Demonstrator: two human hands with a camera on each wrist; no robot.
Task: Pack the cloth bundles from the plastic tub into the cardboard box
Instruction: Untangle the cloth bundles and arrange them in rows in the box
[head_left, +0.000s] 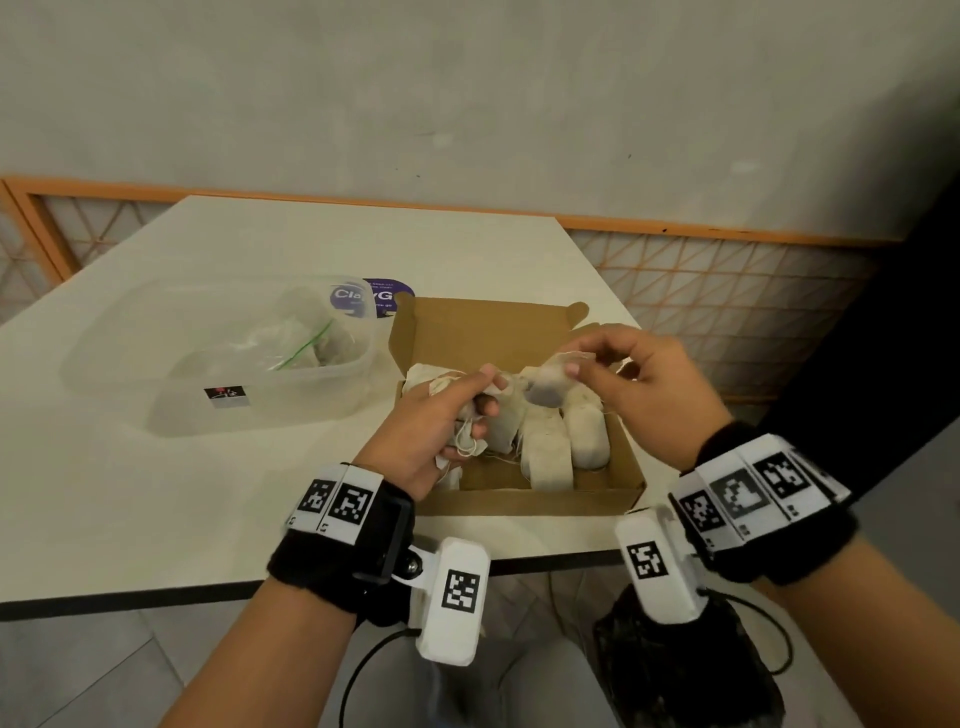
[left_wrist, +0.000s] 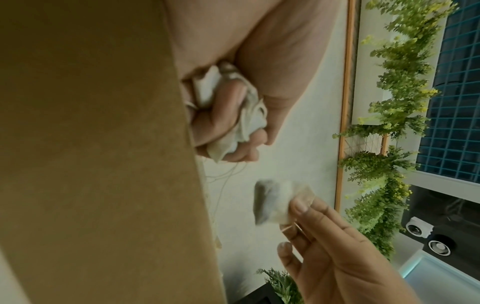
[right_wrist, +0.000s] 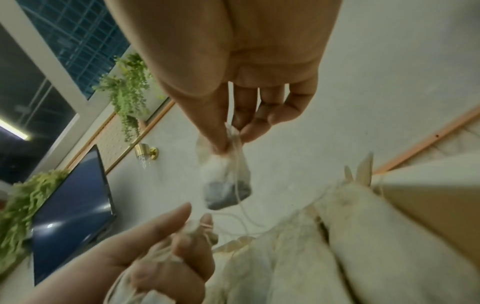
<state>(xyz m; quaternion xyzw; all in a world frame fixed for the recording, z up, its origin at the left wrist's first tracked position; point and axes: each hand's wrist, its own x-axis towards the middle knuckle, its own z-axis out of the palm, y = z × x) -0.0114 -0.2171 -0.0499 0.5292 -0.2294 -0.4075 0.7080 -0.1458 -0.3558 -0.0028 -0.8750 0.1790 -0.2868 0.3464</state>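
An open cardboard box (head_left: 519, 501) stands on the table with several off-white cloth bundles (head_left: 548, 441) lying in it. Above the box my right hand (head_left: 613, 371) pinches the top of a small thin pouch (head_left: 545, 387) with dark contents; it hangs from thumb and forefinger, the same pouch (right_wrist: 226, 181) in the right wrist view. My left hand (head_left: 447, 421) grips a bunch of crumpled white cloth and strings (left_wrist: 244, 123) over the box's left side. Left of the box the clear plastic tub (head_left: 171, 395) holds a plastic bag and a few bundles (head_left: 322, 345).
A purple round label (head_left: 374, 296) lies behind the tub and box. The white table (head_left: 156, 493) ends in a dark front edge close to my wrists. An orange lattice rail (head_left: 675, 228) runs behind the table along the grey wall.
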